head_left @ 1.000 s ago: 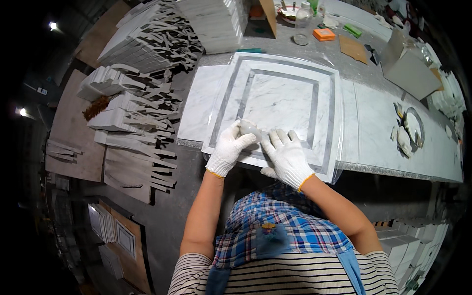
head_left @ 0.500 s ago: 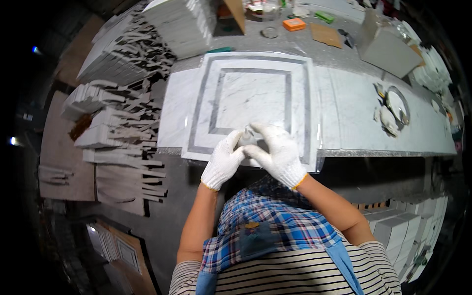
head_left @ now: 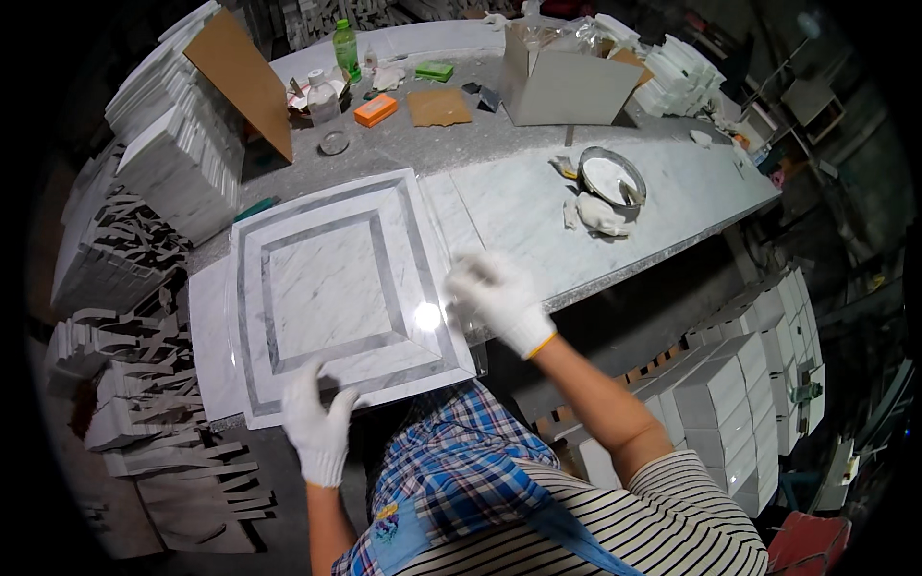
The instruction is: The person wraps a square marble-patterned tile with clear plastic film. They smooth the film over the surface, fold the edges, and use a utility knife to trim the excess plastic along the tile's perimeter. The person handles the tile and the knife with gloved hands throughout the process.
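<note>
Just off the tabletop's [head_left: 399, 149] front edge, the left hand [head_left: 315, 422] is at the banded marble panel's [head_left: 331, 293] near side, thumb and fingers apart. The two hands, together over the panel a moment ago, have separated. The right hand [head_left: 501, 300] is at the panel's right edge, blurred; I can't tell whether its fingers grip anything. The panel lies along the front edge, left of centre; a stretch of pale slab [head_left: 519, 216] separates it from a round pan [head_left: 605, 180].
</note>
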A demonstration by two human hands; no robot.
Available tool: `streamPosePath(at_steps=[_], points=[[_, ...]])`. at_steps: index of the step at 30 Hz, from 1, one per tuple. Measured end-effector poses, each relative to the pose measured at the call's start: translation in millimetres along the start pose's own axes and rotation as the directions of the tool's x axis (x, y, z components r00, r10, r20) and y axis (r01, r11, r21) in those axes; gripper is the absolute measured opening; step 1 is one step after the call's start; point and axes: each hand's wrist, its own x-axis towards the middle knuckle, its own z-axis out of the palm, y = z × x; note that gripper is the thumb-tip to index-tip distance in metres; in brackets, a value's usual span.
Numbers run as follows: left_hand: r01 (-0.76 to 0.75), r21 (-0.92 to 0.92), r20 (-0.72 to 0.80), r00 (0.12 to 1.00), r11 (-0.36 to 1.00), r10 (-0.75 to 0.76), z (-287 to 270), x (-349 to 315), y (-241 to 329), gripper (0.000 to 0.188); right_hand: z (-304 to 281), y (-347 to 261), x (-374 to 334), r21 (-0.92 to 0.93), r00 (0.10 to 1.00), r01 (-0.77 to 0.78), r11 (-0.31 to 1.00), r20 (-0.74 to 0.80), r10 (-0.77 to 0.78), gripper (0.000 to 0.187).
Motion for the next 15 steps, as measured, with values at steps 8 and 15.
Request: streamPosePath(at_steps=[8,15], points=[[0.221,0.306,-0.255,0.956,0.926,-0.144,-37.5,-53.2,-78.9,0.063,-207.7,40.6,125.5,-0.506,0.743,-0.109,0.856,-0.613,-0.268,0.034],[-0.014,0.636,0.007,1.0,0.771,0.012,-53.5,-45.9,-24.0,0.042,-363.5,167.1,237.0,-0.925,0.903,-0.356,0.131,-0.377,-0.205,0.071]])
